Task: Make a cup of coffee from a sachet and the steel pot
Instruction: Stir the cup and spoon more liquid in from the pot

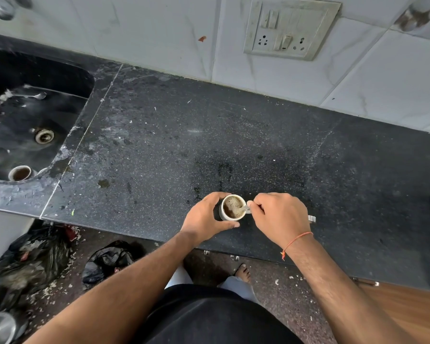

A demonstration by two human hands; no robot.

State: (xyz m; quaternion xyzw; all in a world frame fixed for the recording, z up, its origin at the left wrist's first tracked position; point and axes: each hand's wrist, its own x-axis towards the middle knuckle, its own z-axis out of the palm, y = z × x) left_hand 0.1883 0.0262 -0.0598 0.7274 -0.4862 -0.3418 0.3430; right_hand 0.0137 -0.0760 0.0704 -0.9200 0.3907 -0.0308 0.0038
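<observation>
Head view, near: both arms reach forward from the body to the black counter (233, 135).
Left hand (206, 216): fingers and thumb curl around the cup's side and hold it still.
Right hand (277, 217): fingertips pinch the spoon (245, 208), wrist bent down over it.
Cup (232, 207): small and white, full of foamy brown coffee, standing near the counter's front edge between the two hands.
How it feels: likely light, hard, easy to break, maybe hot. Hold the sides and keep it flat.
Far: sink (67, 78) at the left with another cup (20, 173) inside.
</observation>
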